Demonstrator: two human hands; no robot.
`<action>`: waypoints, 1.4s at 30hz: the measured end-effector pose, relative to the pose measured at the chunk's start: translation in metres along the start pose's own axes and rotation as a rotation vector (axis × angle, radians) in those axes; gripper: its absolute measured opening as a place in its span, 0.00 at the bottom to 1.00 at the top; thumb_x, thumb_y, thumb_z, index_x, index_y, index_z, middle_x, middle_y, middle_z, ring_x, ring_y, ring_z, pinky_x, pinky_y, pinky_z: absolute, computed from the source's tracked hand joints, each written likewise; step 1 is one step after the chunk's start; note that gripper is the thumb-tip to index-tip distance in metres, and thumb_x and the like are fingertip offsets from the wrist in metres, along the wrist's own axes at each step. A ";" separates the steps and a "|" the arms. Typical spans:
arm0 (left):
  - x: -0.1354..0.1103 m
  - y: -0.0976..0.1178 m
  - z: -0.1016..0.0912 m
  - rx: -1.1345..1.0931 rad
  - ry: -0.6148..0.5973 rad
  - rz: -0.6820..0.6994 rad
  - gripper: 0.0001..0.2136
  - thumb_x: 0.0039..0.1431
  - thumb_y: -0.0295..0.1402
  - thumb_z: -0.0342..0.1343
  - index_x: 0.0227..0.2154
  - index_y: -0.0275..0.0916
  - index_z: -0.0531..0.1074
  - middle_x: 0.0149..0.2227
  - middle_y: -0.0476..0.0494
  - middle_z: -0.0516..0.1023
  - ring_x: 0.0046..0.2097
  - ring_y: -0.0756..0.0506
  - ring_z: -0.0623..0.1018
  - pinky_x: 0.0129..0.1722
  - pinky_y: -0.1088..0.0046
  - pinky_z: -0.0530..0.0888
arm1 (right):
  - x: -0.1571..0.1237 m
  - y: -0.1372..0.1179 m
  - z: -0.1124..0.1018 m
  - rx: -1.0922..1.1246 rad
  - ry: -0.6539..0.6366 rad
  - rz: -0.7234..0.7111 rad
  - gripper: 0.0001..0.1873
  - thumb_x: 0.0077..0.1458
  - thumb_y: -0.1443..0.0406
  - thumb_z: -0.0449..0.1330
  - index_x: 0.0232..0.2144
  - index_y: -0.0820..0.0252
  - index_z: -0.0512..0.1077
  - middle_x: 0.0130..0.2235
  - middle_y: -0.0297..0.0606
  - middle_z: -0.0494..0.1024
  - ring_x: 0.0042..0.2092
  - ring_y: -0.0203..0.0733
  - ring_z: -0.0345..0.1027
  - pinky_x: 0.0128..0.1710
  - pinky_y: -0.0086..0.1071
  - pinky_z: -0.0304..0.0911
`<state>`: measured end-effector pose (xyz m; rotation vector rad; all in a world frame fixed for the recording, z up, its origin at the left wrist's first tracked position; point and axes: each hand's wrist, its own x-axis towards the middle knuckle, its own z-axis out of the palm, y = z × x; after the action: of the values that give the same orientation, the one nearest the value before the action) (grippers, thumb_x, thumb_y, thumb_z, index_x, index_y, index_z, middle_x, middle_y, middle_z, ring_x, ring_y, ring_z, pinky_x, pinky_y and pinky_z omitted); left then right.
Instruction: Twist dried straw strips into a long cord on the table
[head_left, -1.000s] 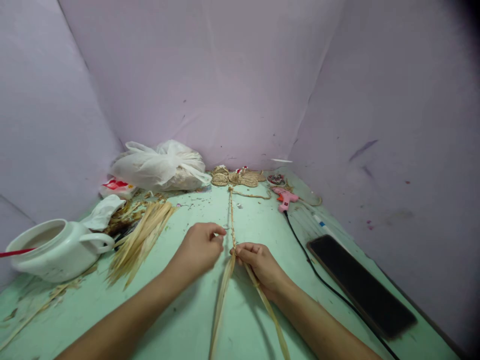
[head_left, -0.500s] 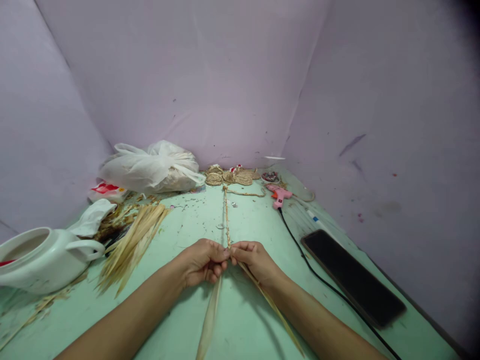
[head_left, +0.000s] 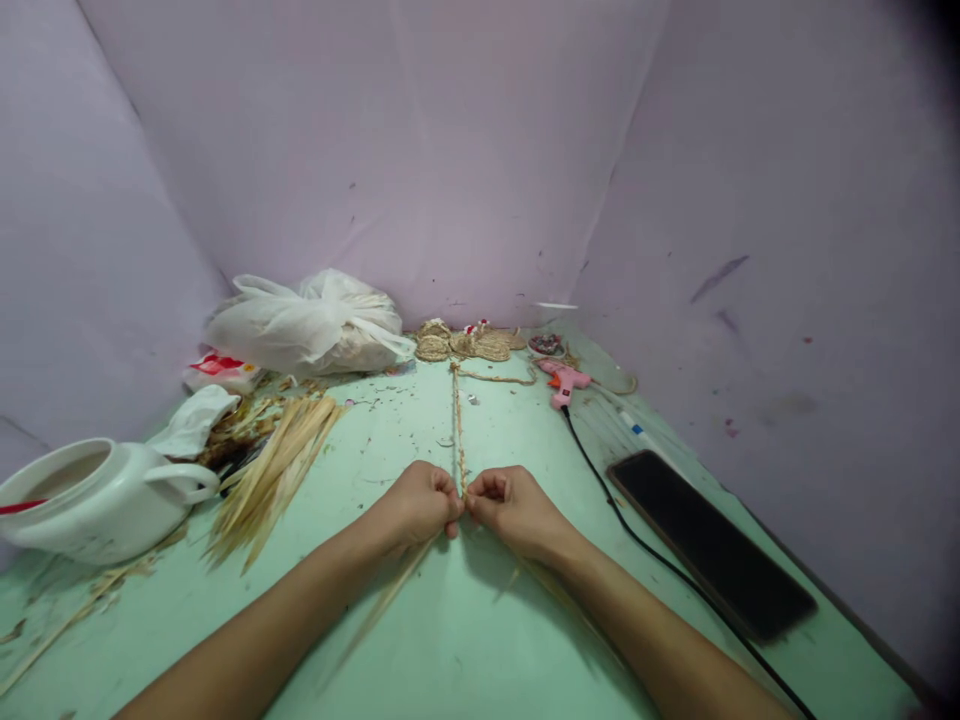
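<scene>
A thin braided straw cord (head_left: 455, 420) runs straight up the green table (head_left: 465, 640) from my hands to the woven straw pieces (head_left: 465, 343) at the back. My left hand (head_left: 417, 505) and my right hand (head_left: 511, 508) are both closed in pinches, knuckle to knuckle, on the near end of the braid. Loose straw strips (head_left: 379, 608) trail from the left hand toward me, blurred; another strip trails under my right forearm.
A bundle of dry straw strips (head_left: 271, 468) lies to the left, beside a white pot (head_left: 97, 500). A white plastic bag (head_left: 307, 325) sits at the back left. A pink glue gun (head_left: 564, 381) with black cable (head_left: 637, 540) and a dark phone (head_left: 709, 540) lie on the right. Purple walls enclose the table.
My hands have come together at the braid's end; the left hand moved in from the left to pinch beside the right. The loose strips swung outward.
</scene>
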<state>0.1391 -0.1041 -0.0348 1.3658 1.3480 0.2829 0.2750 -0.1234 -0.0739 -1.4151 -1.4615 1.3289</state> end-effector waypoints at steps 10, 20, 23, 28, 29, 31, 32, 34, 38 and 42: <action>0.010 -0.007 -0.010 -0.288 -0.249 -0.163 0.05 0.38 0.30 0.53 0.17 0.34 0.63 0.13 0.50 0.66 0.13 0.55 0.62 0.12 0.80 0.58 | -0.003 -0.007 -0.001 -0.036 0.029 -0.020 0.04 0.39 0.69 0.52 0.19 0.64 0.67 0.19 0.31 0.66 0.22 0.30 0.54 0.21 0.24 0.50; 0.009 -0.013 0.005 0.060 0.157 0.139 0.06 0.34 0.25 0.48 0.09 0.35 0.58 0.10 0.55 0.50 0.17 0.56 0.52 0.16 0.78 0.47 | -0.011 -0.007 0.000 -0.545 0.108 -0.236 0.08 0.45 0.68 0.51 0.23 0.61 0.70 0.20 0.33 0.70 0.23 0.32 0.59 0.22 0.25 0.49; 0.013 -0.020 0.010 0.146 0.202 0.215 0.07 0.34 0.25 0.45 0.08 0.36 0.56 0.11 0.54 0.49 0.18 0.56 0.51 0.17 0.77 0.46 | -0.018 -0.017 0.001 -0.789 0.220 -0.200 0.08 0.44 0.67 0.53 0.22 0.59 0.72 0.24 0.36 0.74 0.26 0.36 0.63 0.24 0.27 0.49; 0.011 -0.017 0.013 -0.026 0.157 0.153 0.06 0.31 0.24 0.45 0.08 0.37 0.54 0.11 0.55 0.48 0.17 0.56 0.51 0.16 0.77 0.45 | -0.032 -0.028 0.010 -0.975 0.188 -0.137 0.10 0.46 0.66 0.51 0.20 0.60 0.71 0.22 0.37 0.73 0.23 0.36 0.62 0.21 0.29 0.45; 0.008 -0.014 0.014 -0.113 0.151 0.116 0.07 0.30 0.23 0.44 0.08 0.37 0.52 0.11 0.55 0.47 0.17 0.56 0.50 0.16 0.77 0.45 | -0.036 -0.027 0.013 -1.012 0.163 -0.179 0.09 0.46 0.67 0.51 0.22 0.60 0.71 0.23 0.38 0.73 0.23 0.36 0.62 0.21 0.30 0.44; 0.004 -0.009 0.015 -0.275 0.125 0.030 0.08 0.29 0.23 0.44 0.08 0.39 0.49 0.10 0.57 0.45 0.16 0.57 0.47 0.15 0.77 0.44 | -0.042 -0.022 0.022 -1.094 0.112 -0.309 0.09 0.45 0.70 0.50 0.25 0.62 0.70 0.25 0.40 0.74 0.23 0.37 0.63 0.21 0.30 0.44; 0.002 -0.007 0.016 -0.334 0.107 -0.001 0.09 0.29 0.23 0.44 0.08 0.39 0.48 0.10 0.57 0.44 0.15 0.57 0.46 0.15 0.77 0.43 | -0.044 -0.019 0.025 -1.129 0.093 -0.379 0.09 0.44 0.72 0.50 0.26 0.63 0.70 0.26 0.41 0.73 0.24 0.38 0.63 0.21 0.31 0.45; 0.000 -0.006 0.017 -0.409 0.079 -0.011 0.08 0.29 0.23 0.45 0.08 0.38 0.50 0.09 0.57 0.46 0.14 0.58 0.48 0.15 0.78 0.44 | -0.047 -0.013 0.030 -1.165 0.075 -0.501 0.12 0.42 0.75 0.49 0.29 0.65 0.70 0.27 0.42 0.73 0.25 0.38 0.64 0.21 0.31 0.45; 0.003 -0.011 0.012 -0.420 0.023 0.067 0.04 0.29 0.22 0.47 0.09 0.35 0.59 0.10 0.54 0.55 0.15 0.57 0.55 0.15 0.80 0.50 | -0.046 -0.016 0.021 -0.986 0.056 -0.549 0.08 0.45 0.71 0.51 0.24 0.63 0.71 0.25 0.39 0.74 0.23 0.36 0.63 0.21 0.29 0.46; 0.004 -0.010 -0.003 -0.240 -0.105 0.062 0.02 0.35 0.27 0.50 0.14 0.35 0.64 0.09 0.57 0.53 0.12 0.58 0.49 0.12 0.79 0.44 | -0.033 -0.029 -0.006 -0.470 0.315 -0.331 0.14 0.49 0.61 0.52 0.19 0.62 0.70 0.21 0.36 0.72 0.24 0.34 0.62 0.25 0.28 0.52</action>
<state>0.1326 -0.1023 -0.0436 1.2059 1.1472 0.3963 0.2789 -0.1505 -0.0394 -1.4972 -1.7593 0.5478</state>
